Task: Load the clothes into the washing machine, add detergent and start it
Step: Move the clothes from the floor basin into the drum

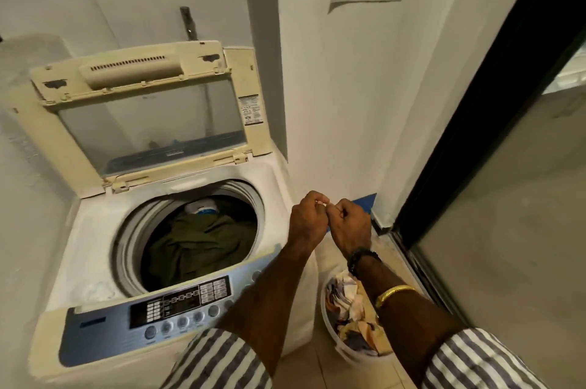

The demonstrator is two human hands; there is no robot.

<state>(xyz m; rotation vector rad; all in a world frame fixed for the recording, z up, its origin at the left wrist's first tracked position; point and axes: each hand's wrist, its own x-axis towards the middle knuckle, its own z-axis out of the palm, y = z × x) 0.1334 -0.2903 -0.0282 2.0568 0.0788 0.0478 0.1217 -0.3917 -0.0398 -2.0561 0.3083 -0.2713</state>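
- Left hand (309, 220) and right hand (350, 223) curled, fingertips touching, just right of the washing machine (95, 230); cannot tell if they pinch anything.
- Dark green garment (203, 239) in drum; more clothes (348, 309) in floor basket (325, 319).
- Loading likely unfinished: drop pieces loosely, spread evenly.

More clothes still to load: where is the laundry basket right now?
Head view, lower right: the white basket stands on the floor beside the right side of the washing machine, with clothes in it.
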